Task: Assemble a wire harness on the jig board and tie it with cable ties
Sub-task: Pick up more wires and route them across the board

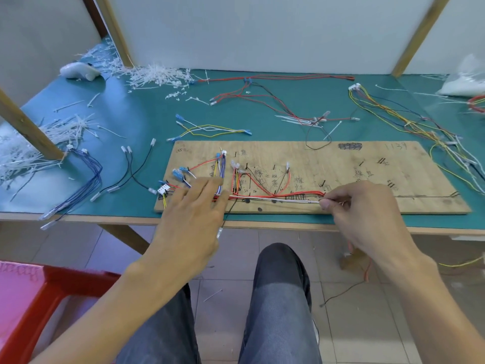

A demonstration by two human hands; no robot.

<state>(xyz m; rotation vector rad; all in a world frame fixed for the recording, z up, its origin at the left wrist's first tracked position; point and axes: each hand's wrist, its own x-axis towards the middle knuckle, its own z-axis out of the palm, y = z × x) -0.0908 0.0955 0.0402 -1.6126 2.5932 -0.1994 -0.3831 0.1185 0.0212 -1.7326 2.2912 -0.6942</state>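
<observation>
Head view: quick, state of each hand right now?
Left hand: open, pressing the red and white wire bundle onto the flat plywood jig board.
Right hand: closed, pinching that bundle's right end.

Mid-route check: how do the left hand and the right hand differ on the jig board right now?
The left hand lies flat with straight fingers; the right hand has curled fingers. The left hand presses the wire bundle down near the left end of the jig board; the right hand pinches the bundle further right, near the board's middle. Both work along the board's near edge, on the same bundle, which runs straight between them.
</observation>
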